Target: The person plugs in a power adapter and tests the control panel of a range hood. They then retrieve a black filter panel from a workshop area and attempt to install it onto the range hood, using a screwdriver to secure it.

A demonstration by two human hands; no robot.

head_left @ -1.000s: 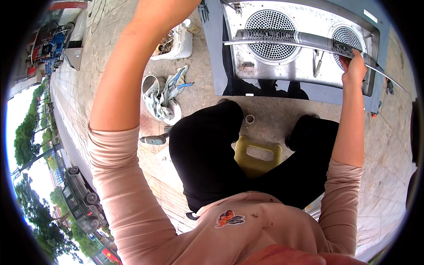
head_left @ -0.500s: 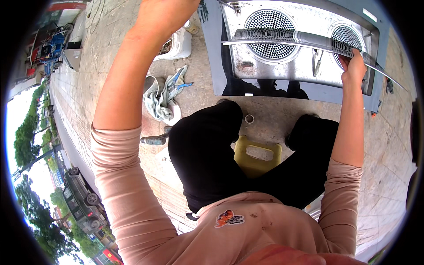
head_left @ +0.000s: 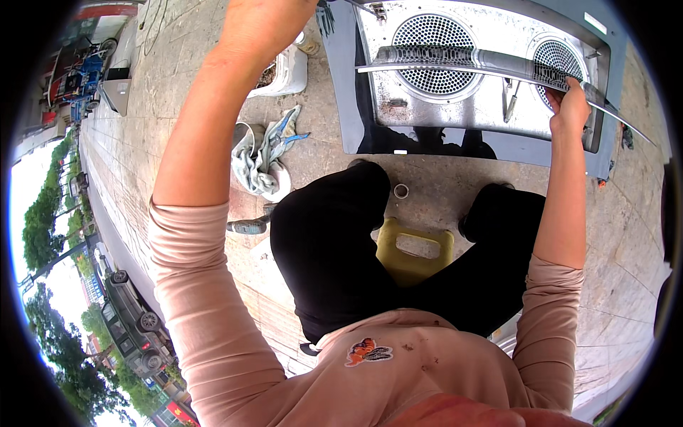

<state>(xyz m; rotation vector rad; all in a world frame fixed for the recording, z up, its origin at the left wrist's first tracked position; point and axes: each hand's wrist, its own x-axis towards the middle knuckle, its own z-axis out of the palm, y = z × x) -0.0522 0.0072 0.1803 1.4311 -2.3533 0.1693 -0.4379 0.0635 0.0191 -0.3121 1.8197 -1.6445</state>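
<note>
A long, curved metal strip with slots along it (head_left: 498, 64) spans the top of a range hood (head_left: 455, 114) that lies in front of me. Its right part is in my right hand (head_left: 569, 107), with the thumb and fingers closed around its edge. Beneath the strip, the hood's silver interior shows two round perforated covers (head_left: 432, 32) (head_left: 558, 57). My left hand (head_left: 281, 18) reaches up past the hood's left side. The upper picture edge cuts off its fingers, so what they touch is hidden.
Left of the hood stands a white bucket (head_left: 290, 75). Nearer lie a grey rag (head_left: 263, 160) with blue strips and a grey-handled tool (head_left: 247, 226). A small ring (head_left: 401, 191) is on the floor between my feet. A yellow stool (head_left: 398, 260) is under me. Parked vehicles (head_left: 131, 320) are far left.
My left forearm has shifted very slightly. The strip and my right hand stay practically where they were.
</note>
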